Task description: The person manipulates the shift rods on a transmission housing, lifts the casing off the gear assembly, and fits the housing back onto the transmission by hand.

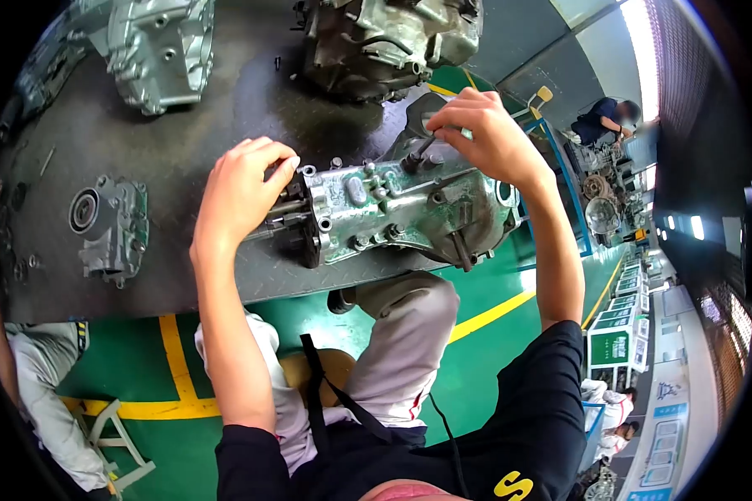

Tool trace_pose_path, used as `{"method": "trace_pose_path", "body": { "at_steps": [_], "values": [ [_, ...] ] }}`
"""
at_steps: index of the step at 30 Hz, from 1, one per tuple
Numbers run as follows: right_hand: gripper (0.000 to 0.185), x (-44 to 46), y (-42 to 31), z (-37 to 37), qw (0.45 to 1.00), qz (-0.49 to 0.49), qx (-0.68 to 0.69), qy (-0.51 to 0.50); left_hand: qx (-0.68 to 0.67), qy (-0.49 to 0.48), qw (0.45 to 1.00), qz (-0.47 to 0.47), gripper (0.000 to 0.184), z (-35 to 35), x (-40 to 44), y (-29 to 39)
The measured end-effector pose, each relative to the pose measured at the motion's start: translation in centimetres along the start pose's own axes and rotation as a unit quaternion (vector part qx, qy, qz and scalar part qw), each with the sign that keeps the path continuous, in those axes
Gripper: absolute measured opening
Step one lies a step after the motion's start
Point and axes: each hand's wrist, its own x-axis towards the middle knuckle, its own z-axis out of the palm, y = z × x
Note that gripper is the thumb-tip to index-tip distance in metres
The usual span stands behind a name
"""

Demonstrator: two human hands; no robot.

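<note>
Far left, small metal casting [124, 238] on dark surface [251, 92], round opening facing up. Farther back, bigger pale casting [163, 54]. Then left hand [238, 196], fingers curled, at left end of gearbox housing [376, 204]; can't tell touching or gripping. Shafts [286, 220] out of that end. Housing along surface's near edge, just in front of stained casing [376, 50]. Over its top, black fitting [411, 164], dark rod [426, 144] pinched in right hand [493, 138].
</note>
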Motion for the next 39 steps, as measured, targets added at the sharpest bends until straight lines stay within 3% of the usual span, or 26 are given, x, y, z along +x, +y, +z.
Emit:
{"method": "trace_pose_path", "body": {
  "at_steps": [2,4,9,11,13,14,15,16,17,18,22,24,26,28,32,37,39],
  "values": [
    [0.012,-0.1,-0.2,1.1,0.999,0.022,0.005,-0.036,0.001,0.013,1.0,0.013,0.017,0.0,-0.1,0.0],
    [0.011,0.0,-0.1,2.7,0.999,-0.015,-0.008,-0.052,-0.012,0.025,1.0,0.013,0.018,-0.2,-0.3,0.2],
    [0.011,-0.2,-0.1,1.4,0.999,0.036,0.006,0.018,-0.011,0.076,0.997,0.012,0.017,-1.5,-0.8,-0.2],
    [0.011,-0.5,0.8,3.3,1.0,0.004,0.007,0.007,-0.063,0.054,0.992,-0.094,0.017,-2.4,-0.9,0.2],
    [0.013,-0.9,1.4,3.9,0.999,-0.02,0.01,-0.027,-0.122,0.08,0.987,-0.071,0.018,-2.9,-1.2,0.0],
    [0.015,-1.0,1.4,2.3,0.996,-0.009,-0.07,-0.047,-0.192,0.117,0.973,-0.059,0.019,-2.8,-1.5,-0.2],
    [0.019,-0.9,1.0,-0.1,0.99,0.01,-0.133,-0.034,-0.183,0.129,0.973,-0.062,0.019,-3.5,-1.7,0.1],
    [0.02,-1.4,2.0,-1.5,0.992,-0.018,-0.046,0.113,-0.176,0.142,0.972,-0.068,0.02,-4.2,-1.9,0.3],
    [0.018,-1.6,1.8,-3.2,0.985,0.016,0.029,0.172,-0.18,0.161,0.968,-0.073,0.026,-4.4,-2.0,-0.4],
    [0.016,-2.4,0.8,-4.7,0.975,0.014,0.02,0.22,-0.209,0.184,0.958,-0.072,0.024,-4.3,-2.0,-0.9],
    [0.019,-7.7,-1.1,-5.1,0.985,-0.007,-0.078,0.154,-0.21,0.202,0.951,-0.103,0.022,-2.6,-1.4,-2.9],
    [0.016,-11.1,-2.7,-4.0,0.98,0.031,-0.092,0.172,-0.195,0.208,0.951,-0.116,0.022,-2.1,-1.0,-2.7],
    [0.013,-14.8,-3.9,-1.3,0.962,0.14,-0.013,0.232,-0.203,0.194,0.95,-0.136,0.024,-1.6,-0.9,-2.0],
    [0.011,-18.2,-5.5,1.3,0.942,0.246,0.029,0.228,-0.207,0.182,0.95,-0.149,0.024,-1.3,-0.8,-2.3],
    [0.008,-23.2,-7.3,6.6,0.913,0.33,0.074,0.229,-0.166,0.206,0.954,-0.138,0.022,-1.1,-0.9,-4.9],
    [0.009,-23.7,-9.1,10.0,0.904,0.34,0.116,0.233,-0.2,0.193,0.934,-0.224,0.024,-1.1,-0.7,-4.8],
    [0.015,-23.1,-10.0,11.2,0.872,0.383,0.135,0.274,-0.202,0.187,0.929,-0.247,0.024,-2.1,-1.4,-5.1]
  ]
}}
